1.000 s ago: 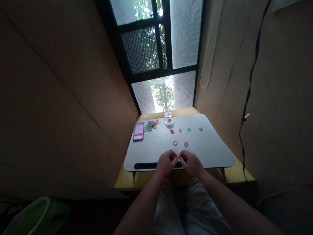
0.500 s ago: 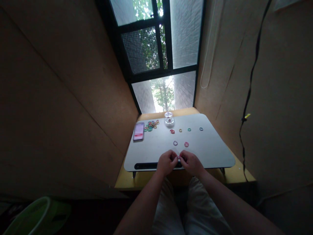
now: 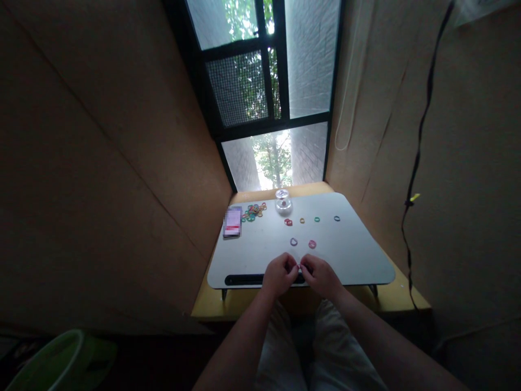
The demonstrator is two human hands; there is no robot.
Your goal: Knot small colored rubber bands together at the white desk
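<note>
My left hand (image 3: pixel 280 274) and my right hand (image 3: pixel 320 275) meet over the front edge of the white lap table (image 3: pixel 252 255), fingers closed in a pinch. Between the fingertips shows a tiny bit of a small pink elastic band (image 3: pixel 299 266), mostly hidden by the fingers. Just beyond lie a purple band (image 3: pixel 293 242) and a pink band (image 3: pixel 312 244). Farther back, a row holds red bands (image 3: pixel 288 222), a yellow band (image 3: pixel 302 220), a green band (image 3: pixel 317 219) and a dark blue band (image 3: pixel 337 218). A mixed pile of coloured bands (image 3: pixel 255 211) lies back left.
A phone (image 3: pixel 233 222) lies at the table's left edge. A clear round container (image 3: pixel 283 202) stands at the back, before the window. Under my hands runs a black slot strip (image 3: pixel 244 279). A dark cable (image 3: pixel 419 141) hangs on the right; a green basket (image 3: pixel 65 361) sits low left.
My fingertips stay pinched together with only slight shifts. The whole scene sits a little lower in view, as the head has moved slightly. The bands on the table stay put.
</note>
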